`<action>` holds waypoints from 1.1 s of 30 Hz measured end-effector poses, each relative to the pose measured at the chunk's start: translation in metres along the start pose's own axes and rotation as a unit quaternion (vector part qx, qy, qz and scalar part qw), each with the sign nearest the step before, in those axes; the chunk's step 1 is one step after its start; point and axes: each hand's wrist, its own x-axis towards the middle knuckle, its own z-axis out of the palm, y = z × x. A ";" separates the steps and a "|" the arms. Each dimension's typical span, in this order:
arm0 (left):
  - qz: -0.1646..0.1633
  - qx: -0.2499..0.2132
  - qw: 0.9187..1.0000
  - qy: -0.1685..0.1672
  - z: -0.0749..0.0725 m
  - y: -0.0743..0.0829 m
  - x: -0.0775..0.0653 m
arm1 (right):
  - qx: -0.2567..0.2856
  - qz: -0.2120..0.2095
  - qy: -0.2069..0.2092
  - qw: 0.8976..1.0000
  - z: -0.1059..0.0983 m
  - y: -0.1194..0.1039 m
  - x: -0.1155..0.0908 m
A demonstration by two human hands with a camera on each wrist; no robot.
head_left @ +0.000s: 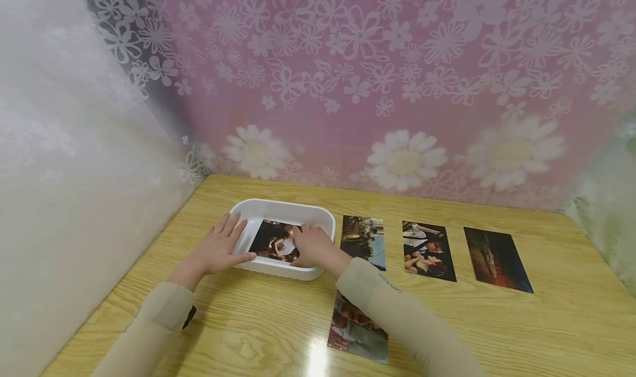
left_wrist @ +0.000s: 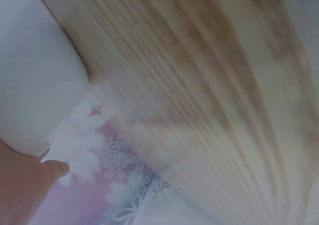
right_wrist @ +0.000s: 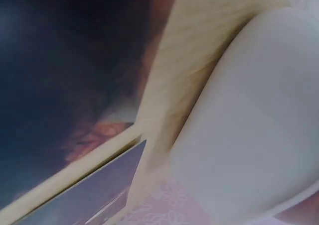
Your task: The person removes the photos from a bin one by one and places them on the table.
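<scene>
In the head view a white plastic tub [head_left: 278,267] stands on the table with a dark photo card [head_left: 268,240] showing a pale face in it. My left hand [head_left: 216,251] rests on the tub's left rim, fingers straight and thumb along the near side. Inside the tub, my right hand [head_left: 316,247] holds the right part of the photo card between thumb and bent fingers; the undersides of those fingers are hidden. In the left wrist view, part of the left hand [left_wrist: 30,180] touches the tub wall [left_wrist: 40,70]. The right wrist view mostly shows the tub's outer wall [right_wrist: 259,105].
Right of the tub lie three photo cards in a row: a street scene [head_left: 364,242], a couple [head_left: 428,250] and a dark night scene [head_left: 497,260]. Another photo card [head_left: 355,333] lies nearer, partly under the right forearm. A flowered pink curtain [head_left: 348,90] hangs behind the wooden table [head_left: 268,322].
</scene>
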 end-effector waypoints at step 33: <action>-0.004 0.024 1.000 0.011 0.004 -0.001 0.000 | 0.046 0.110 -0.054 0.991 0.003 0.001 0.015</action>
